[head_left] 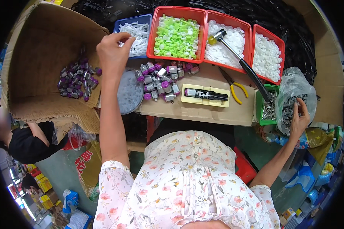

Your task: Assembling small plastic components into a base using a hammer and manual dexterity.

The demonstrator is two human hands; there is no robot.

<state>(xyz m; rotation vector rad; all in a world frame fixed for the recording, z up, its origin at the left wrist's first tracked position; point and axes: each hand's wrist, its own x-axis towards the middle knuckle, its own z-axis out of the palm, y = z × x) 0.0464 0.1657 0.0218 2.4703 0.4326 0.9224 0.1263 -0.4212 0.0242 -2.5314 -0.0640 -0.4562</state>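
My left hand (114,49) is at the left edge of a blue bin (130,20) of small white plastic pieces (138,33). Its thumb and fingertips are pinched together, and whatever they hold is too small to make out. Off to the right, my right hand (300,120) reaches into a clear plastic bag (296,82) of small dark grey parts (289,108). Its fingers are bent toward the thumb over the parts; what is between them cannot be told. A cream holder (205,104) on the bench cradles a black part (216,95) with a grey-and-purple motor (191,92) at its left end.
Red bins hold green-and-white pieces (176,38), white discs (229,47) and white caps (266,57). A hammer (242,63) lies across them. Yellow-handled pliers (237,91), loose motors (162,82), a round tub (130,91), a green screw box (269,110) and a cardboard box (38,49) surround the holder.
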